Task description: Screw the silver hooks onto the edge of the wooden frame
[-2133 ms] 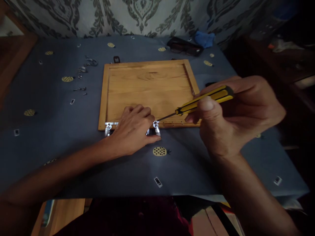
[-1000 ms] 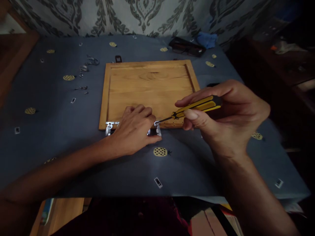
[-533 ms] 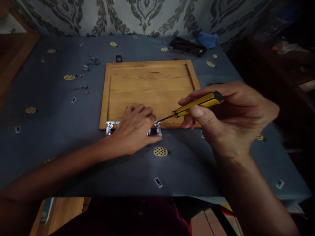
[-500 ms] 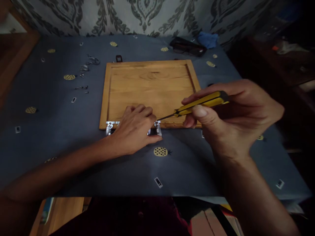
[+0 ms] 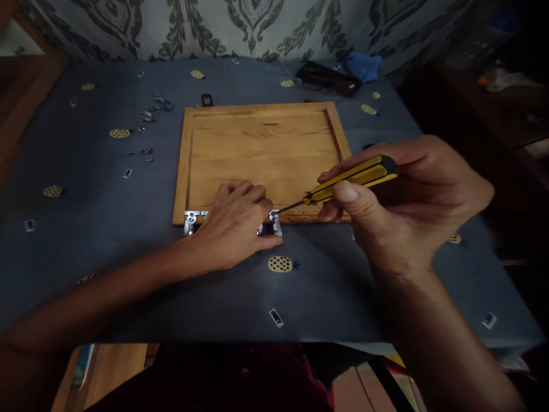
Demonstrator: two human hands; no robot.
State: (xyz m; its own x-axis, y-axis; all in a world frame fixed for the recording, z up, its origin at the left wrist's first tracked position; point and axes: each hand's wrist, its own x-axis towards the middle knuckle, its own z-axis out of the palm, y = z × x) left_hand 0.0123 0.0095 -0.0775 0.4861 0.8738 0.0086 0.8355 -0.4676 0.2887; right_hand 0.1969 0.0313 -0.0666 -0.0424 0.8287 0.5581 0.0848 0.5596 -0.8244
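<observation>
Gripping a yellow-and-black screwdriver [image 5: 351, 176] in the right hand [image 5: 412, 200]: clamped round the handle, thumb on the near side, fingers wrapped over the top, wrist bent back, forearm entering from the lower right corner. Holding the tool at a shallow slant, handle up and to the right, shaft down and to the left, tip set on the right end of a metal bracket [image 5: 275, 220] at the near edge of a wooden panel [image 5: 261, 149]. Pressing the left hand [image 5: 234, 226] palm down over the middle of that bracket, knuckles raised, fingers together and curled onto the panel's near rail, thumb stretched rightwards along the cloth just under the bracket's right end; cannot tell whether pinching the metal or merely bearing down on it. Extending the left forearm from the lower left, low over the blue cloth [image 5: 128, 257]. Found the bracket's left end showing beside the wrist, the rest hidden under the hand. Found the panel lying flat at mid-table, recessed face up, long edges running across. Recorded elsewhere: loose metal fittings [image 5: 150, 111] and small screws [image 5: 143, 153] on the cloth well to the left of the panel; a dark case [image 5: 328, 80] and a blue rag [image 5: 364, 66] beyond its far right corner; patterned curtain [image 5: 257, 23] behind.
</observation>
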